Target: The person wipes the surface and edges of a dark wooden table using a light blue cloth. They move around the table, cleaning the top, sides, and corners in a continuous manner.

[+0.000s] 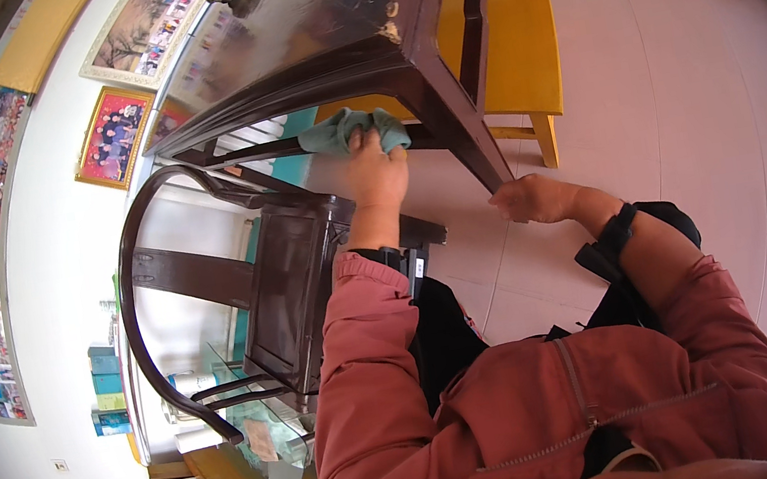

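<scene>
My left hand (377, 173) presses a teal cloth (344, 134) onto the lower rail (279, 149) of a dark wooden table (319, 73). Part of the cloth drapes over the rail. At the foot of the table's near leg (460, 129) is my right hand (535, 199), its fingers curled and slightly blurred. Whether that hand touches the leg or holds anything is hard to make out. The table's glossy top has worn, chipped patches along its edge.
A dark wooden armchair (285, 285) with a curved back stands left of my left arm. Beyond the table is a yellow wooden bench (517, 38). A glass-topped table (266, 446) is at lower left. Framed photographs (115, 135) rest by the white wall; pale tiles (695, 115) cover the floor.
</scene>
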The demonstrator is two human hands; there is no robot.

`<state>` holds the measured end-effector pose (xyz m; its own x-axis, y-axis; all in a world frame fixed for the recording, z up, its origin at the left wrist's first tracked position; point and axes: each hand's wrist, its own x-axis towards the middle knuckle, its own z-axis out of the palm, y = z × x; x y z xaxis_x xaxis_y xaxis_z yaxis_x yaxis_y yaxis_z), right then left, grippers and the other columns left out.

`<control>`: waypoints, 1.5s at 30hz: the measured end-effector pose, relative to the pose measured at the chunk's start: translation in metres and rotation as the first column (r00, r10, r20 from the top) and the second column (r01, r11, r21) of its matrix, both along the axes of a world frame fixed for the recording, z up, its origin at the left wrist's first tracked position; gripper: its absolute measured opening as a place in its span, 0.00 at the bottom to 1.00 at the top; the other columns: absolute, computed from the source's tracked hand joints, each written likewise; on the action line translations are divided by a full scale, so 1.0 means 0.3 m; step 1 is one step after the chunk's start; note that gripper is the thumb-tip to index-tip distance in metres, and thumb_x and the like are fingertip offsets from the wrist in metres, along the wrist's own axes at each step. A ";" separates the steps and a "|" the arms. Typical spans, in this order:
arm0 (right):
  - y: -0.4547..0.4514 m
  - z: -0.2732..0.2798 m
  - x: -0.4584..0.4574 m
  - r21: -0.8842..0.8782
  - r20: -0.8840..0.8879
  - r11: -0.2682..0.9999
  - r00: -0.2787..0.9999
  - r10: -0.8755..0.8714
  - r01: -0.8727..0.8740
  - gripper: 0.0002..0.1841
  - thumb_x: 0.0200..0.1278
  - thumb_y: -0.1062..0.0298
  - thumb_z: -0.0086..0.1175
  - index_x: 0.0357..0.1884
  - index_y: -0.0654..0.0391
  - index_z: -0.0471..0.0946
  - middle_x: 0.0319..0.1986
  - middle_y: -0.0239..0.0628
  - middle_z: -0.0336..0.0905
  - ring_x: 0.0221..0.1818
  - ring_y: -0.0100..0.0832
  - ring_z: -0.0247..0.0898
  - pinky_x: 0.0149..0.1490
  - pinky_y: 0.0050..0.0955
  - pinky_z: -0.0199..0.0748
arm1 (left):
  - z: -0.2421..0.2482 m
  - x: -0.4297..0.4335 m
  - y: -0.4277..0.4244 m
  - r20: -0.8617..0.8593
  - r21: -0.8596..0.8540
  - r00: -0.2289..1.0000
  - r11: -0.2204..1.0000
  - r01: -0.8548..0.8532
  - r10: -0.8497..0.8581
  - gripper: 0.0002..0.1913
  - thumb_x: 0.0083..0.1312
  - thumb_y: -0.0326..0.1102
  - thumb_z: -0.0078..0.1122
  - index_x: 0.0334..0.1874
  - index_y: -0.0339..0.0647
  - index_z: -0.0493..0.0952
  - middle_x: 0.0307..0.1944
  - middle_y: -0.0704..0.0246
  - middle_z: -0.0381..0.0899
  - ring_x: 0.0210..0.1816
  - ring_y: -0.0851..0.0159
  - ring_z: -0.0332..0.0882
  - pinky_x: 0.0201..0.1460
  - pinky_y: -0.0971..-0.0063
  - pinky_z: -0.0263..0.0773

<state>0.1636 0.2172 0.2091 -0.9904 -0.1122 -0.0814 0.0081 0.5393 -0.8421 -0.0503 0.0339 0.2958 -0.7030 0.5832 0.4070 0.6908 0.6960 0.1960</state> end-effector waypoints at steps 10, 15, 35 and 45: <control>-0.025 0.002 -0.050 -0.007 0.042 1.000 0.999 -0.006 0.007 0.20 0.72 0.60 0.52 0.61 0.58 0.77 0.47 0.46 0.84 0.50 0.43 0.79 0.59 0.35 0.74 | 0.046 -0.024 0.008 0.099 -0.138 0.983 0.981 -0.137 0.152 0.32 0.72 0.50 0.49 0.74 0.40 0.64 0.79 0.49 0.51 0.68 0.41 0.69 0.68 0.53 0.69; -0.033 -0.021 -0.060 -0.032 0.072 0.999 0.997 -0.022 0.024 0.20 0.71 0.61 0.54 0.60 0.57 0.78 0.51 0.46 0.83 0.53 0.46 0.78 0.61 0.37 0.73 | 0.015 -0.137 -0.043 -0.033 -0.140 0.983 0.973 -0.182 0.179 0.33 0.70 0.48 0.54 0.75 0.43 0.62 0.79 0.46 0.47 0.70 0.36 0.63 0.72 0.52 0.66; -0.071 -0.067 -0.013 -0.019 0.069 0.996 0.994 0.088 -0.087 0.23 0.67 0.58 0.60 0.61 0.56 0.77 0.52 0.46 0.83 0.51 0.47 0.81 0.58 0.41 0.76 | -0.078 -0.820 -0.234 0.038 -0.228 0.973 0.950 -0.214 0.229 0.34 0.71 0.49 0.47 0.72 0.28 0.64 0.69 0.38 0.65 0.76 0.32 0.51 0.76 0.52 0.58; -0.114 -0.043 0.017 -0.055 0.125 0.985 0.977 0.170 -0.164 0.24 0.70 0.55 0.59 0.64 0.55 0.75 0.56 0.45 0.80 0.54 0.46 0.79 0.60 0.41 0.76 | -0.100 -1.048 -0.294 -0.075 -0.308 0.918 0.867 -0.392 0.389 0.30 0.72 0.48 0.46 0.62 0.25 0.74 0.64 0.46 0.75 0.70 0.45 0.68 0.81 0.51 0.41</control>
